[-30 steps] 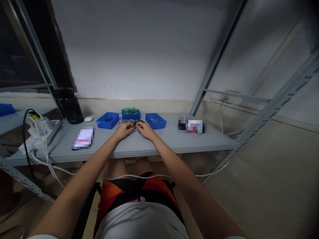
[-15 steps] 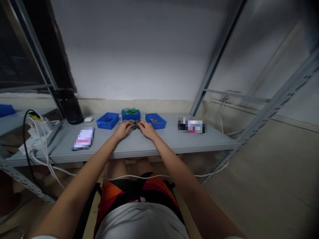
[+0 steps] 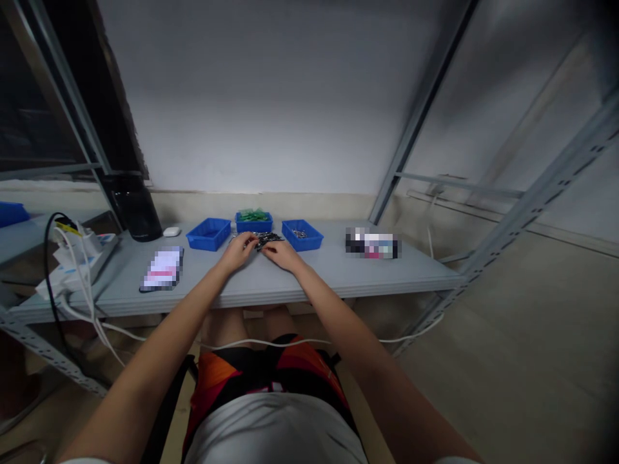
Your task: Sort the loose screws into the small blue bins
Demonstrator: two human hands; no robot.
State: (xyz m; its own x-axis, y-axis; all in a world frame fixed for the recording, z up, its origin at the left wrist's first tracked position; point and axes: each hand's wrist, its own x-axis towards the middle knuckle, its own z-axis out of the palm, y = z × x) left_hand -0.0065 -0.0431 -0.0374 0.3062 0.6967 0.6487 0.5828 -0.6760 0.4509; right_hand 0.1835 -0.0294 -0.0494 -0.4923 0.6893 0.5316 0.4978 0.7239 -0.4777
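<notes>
A loose pile of thin dark and silvery metal pieces lies on the grey tabletop, too small to name. My left hand is at the pile's left edge, thumb and fingertips drawn together. Close by on the right, my right hand rests low at the near edge of the pile, also with fingers pinched. What either hand holds is too small to make out. Just behind the pile stands a blue bin of green pieces. Another blue bin, to the right, has some small silvery metal pieces inside.
A third blue bin sits left of the pile. Farther left are a blurred-out phone, a small white case, a black bottle and a power strip with cables. A pixelated object lies right.
My right hand has shifted slightly left and toward me, to the near edge of the pile, uncovering more dark pieces. My left hand has barely moved.
</notes>
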